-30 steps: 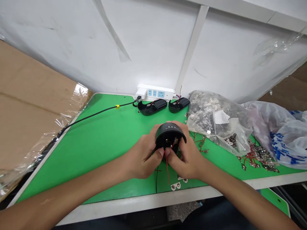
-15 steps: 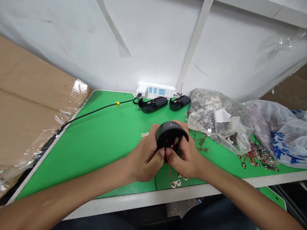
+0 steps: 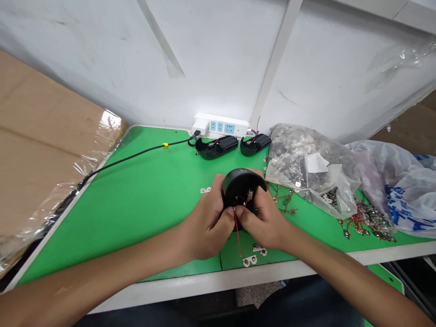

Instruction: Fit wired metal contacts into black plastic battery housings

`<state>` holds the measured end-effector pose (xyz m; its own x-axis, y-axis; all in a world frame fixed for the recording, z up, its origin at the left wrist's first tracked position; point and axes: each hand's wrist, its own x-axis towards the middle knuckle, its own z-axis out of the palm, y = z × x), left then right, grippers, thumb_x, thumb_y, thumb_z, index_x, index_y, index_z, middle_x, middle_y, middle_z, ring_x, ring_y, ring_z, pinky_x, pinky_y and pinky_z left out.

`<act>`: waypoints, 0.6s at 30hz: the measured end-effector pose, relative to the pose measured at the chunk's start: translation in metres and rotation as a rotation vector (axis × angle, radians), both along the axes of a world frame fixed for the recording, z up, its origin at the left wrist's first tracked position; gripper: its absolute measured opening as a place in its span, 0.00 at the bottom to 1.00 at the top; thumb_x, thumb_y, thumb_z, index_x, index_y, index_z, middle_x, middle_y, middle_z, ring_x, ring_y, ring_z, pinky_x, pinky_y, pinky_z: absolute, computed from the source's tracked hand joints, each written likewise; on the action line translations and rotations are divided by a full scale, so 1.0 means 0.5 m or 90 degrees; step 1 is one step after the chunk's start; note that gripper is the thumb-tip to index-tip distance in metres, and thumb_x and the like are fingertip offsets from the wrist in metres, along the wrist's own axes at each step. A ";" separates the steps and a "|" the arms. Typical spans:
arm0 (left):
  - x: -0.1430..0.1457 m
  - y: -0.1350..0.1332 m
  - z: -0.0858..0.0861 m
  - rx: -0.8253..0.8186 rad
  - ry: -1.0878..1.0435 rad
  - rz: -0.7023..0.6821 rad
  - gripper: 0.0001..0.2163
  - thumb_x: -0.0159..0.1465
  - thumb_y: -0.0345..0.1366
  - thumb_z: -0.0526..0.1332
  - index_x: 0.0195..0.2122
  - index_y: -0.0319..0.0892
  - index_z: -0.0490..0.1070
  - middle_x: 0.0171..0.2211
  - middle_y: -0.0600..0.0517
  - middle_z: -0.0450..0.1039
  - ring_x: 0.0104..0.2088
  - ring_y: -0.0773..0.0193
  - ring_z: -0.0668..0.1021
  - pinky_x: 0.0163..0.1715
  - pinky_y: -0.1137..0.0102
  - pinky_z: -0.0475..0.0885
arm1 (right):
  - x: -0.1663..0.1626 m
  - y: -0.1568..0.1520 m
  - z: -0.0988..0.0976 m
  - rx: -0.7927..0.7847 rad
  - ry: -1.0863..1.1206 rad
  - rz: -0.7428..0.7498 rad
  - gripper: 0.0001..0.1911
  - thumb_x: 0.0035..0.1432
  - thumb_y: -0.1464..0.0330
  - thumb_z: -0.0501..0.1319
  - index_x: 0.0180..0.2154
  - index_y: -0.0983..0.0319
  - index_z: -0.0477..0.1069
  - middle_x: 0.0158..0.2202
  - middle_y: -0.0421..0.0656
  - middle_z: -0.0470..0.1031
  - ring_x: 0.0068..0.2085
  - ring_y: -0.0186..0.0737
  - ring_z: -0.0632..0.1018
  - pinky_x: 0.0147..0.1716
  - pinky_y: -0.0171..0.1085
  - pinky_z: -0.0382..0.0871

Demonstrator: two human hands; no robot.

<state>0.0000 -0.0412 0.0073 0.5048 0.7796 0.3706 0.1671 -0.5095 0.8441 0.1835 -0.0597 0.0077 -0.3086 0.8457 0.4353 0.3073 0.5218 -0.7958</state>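
Observation:
Both hands hold a round black plastic housing (image 3: pixel 242 181) in the middle of the green mat (image 3: pixel 143 213), lifted with its open underside toward me. My left hand (image 3: pixel 207 225) grips its near left side, and my right hand (image 3: pixel 262 222) grips its right side. Their fingertips meet at the open underside, by a red wire (image 3: pixel 238 238) that hangs down from the inside. Small parts inside the housing are partly hidden by my fingers. Just below the hands lie metal contact tabs (image 3: pixel 250 260).
Two black open housings (image 3: pixel 216 147) lie at the back by a white power strip (image 3: pixel 221 128) with a black cable. On the right are a clear bag of metal parts (image 3: pixel 306 172), loose wired tabs (image 3: pixel 364 222) and a printed plastic bag (image 3: pixel 398 195). Cardboard stands left.
The housing has turned slightly in my hands, and the red wire now hangs shorter and straighter. The whole view has shifted slightly as my head moved.

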 end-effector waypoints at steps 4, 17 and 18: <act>-0.006 0.008 -0.006 0.004 -0.003 -0.036 0.12 0.68 0.32 0.52 0.52 0.43 0.63 0.42 0.49 0.72 0.39 0.56 0.74 0.38 0.60 0.73 | 0.006 0.004 -0.002 0.003 -0.011 0.018 0.25 0.62 0.70 0.58 0.60 0.58 0.59 0.51 0.46 0.75 0.46 0.46 0.79 0.44 0.46 0.78; -0.012 0.007 -0.019 0.004 -0.032 -0.071 0.11 0.72 0.37 0.53 0.54 0.45 0.64 0.45 0.48 0.74 0.42 0.54 0.76 0.42 0.59 0.74 | 0.002 -0.009 0.010 0.068 -0.129 -0.106 0.25 0.60 0.61 0.57 0.57 0.62 0.61 0.38 0.49 0.78 0.42 0.58 0.82 0.43 0.57 0.78; -0.012 0.008 -0.020 0.003 -0.037 -0.075 0.11 0.73 0.37 0.53 0.54 0.45 0.64 0.45 0.48 0.74 0.41 0.54 0.76 0.42 0.59 0.74 | 0.001 -0.010 0.011 0.074 -0.130 -0.113 0.25 0.60 0.61 0.57 0.57 0.62 0.61 0.40 0.50 0.78 0.43 0.58 0.82 0.42 0.57 0.78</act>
<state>-0.0060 -0.0372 -0.0025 0.5701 0.7146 0.4054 0.0576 -0.5269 0.8480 0.1840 -0.0647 0.0131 -0.2520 0.8422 0.4767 0.5500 0.5299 -0.6455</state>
